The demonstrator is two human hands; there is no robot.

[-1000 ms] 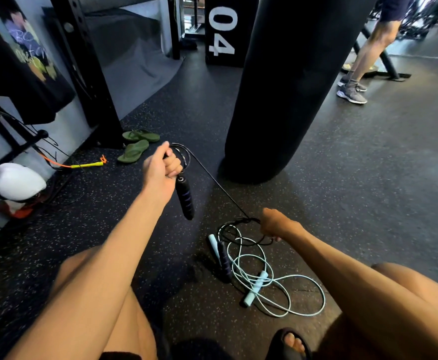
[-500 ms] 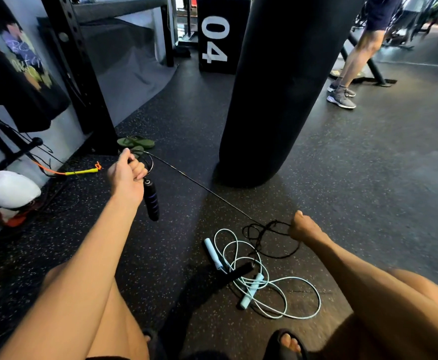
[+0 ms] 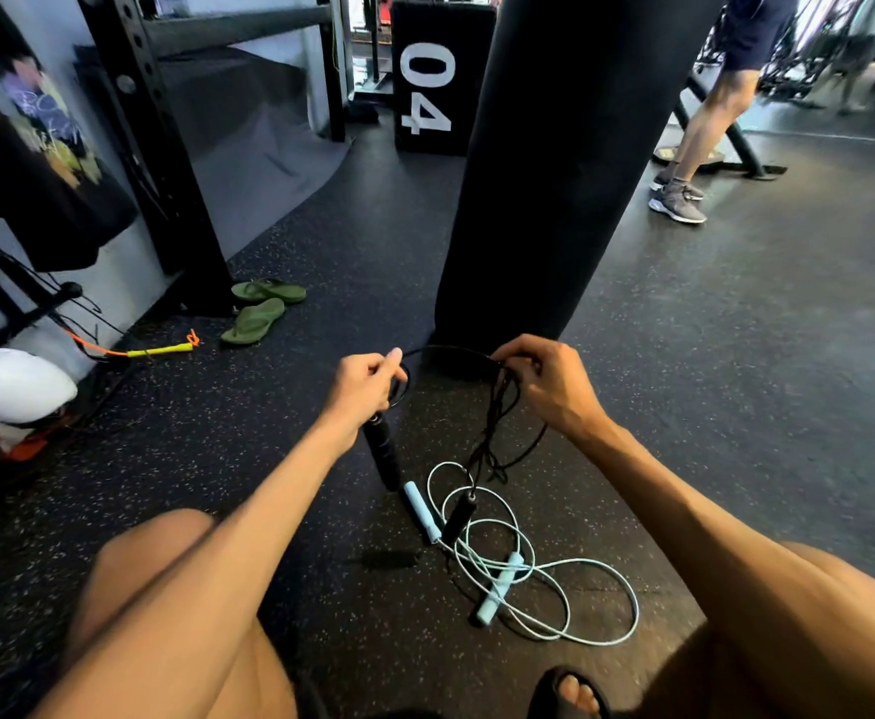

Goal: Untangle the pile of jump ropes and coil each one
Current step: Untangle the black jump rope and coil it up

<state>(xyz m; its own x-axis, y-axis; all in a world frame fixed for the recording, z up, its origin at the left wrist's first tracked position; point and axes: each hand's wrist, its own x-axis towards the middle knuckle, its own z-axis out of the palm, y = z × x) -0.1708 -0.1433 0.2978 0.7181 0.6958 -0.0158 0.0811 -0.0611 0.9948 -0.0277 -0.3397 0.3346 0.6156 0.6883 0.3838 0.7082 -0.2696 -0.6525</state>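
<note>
Between the two raised hands, a short span of black rope arcs from one pinch to the other. The left hand is curled closed around gathered loops of that rope, thumb and forefinger nipping the cord at the top, and one black handle hangs straight down below the fist. The right hand sits level with it, a little to the right, fingers bent in and pinching the same cord where several strands bunch together.

From the right hand's fingers the loose strands drop down and slightly leftward, toward the person, ending in the second black handle, which appears to rest on the floor against the light blue rope. So the uncoiled length lies below and nearer the body than the fingers, its long axis close to vertical, and the right hand is the nearer one to it. Whether the black strands are knotted or only draped cannot be told.

The light blue rope lies in open loops on the floor between the knees, its two pale handles among the loops and the black handle touching it. The next loop likely depends on the right hand feeding that hanging length across to the left; lifting may drag the blue rope if the two are snagged.
</note>
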